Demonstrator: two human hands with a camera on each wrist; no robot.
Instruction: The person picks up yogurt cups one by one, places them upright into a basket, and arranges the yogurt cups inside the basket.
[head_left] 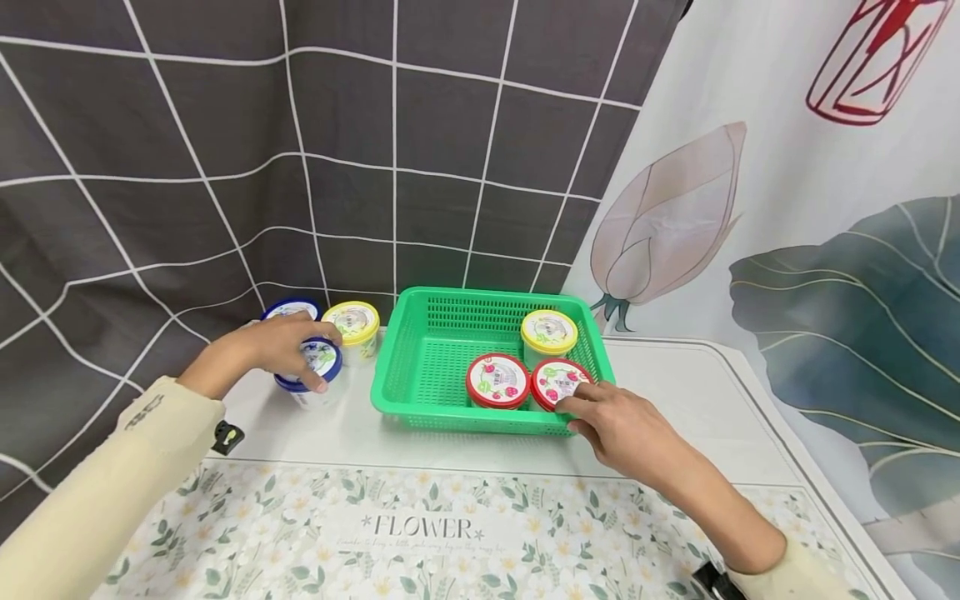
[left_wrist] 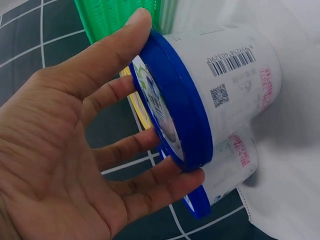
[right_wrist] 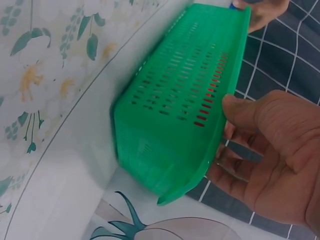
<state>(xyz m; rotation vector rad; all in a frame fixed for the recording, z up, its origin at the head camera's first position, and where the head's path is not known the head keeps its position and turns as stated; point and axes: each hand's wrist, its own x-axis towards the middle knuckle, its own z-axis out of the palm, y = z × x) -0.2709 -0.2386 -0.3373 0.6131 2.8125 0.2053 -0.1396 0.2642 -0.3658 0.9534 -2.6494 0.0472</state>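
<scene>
My left hand (head_left: pixel 288 343) grips a white paper tub with a blue lid (head_left: pixel 321 358) by the lid's edge. In the left wrist view, my thumb and fingers spread around this blue lid (left_wrist: pixel 175 100); the tub's side shows a barcode. Behind it stands another blue-lidded tub (head_left: pixel 291 307), partly hidden by the hand. My right hand (head_left: pixel 626 425) holds the front rim of a green plastic basket (head_left: pixel 386 392) near its right corner, thumb outside and fingers over the rim. Those fingers lie at a red-lidded tub (head_left: pixel 555 382) inside.
Inside the basket are another red-lidded tub (head_left: pixel 497 381) and a yellow-lidded tub (head_left: pixel 549 331). Left of the basket stands a yellow-lidded tub (head_left: pixel 351 321). A floral mat (head_left: pixel 420 533) covers the table's front; a dark gridded curtain (head_left: pixel 337 117) hangs behind.
</scene>
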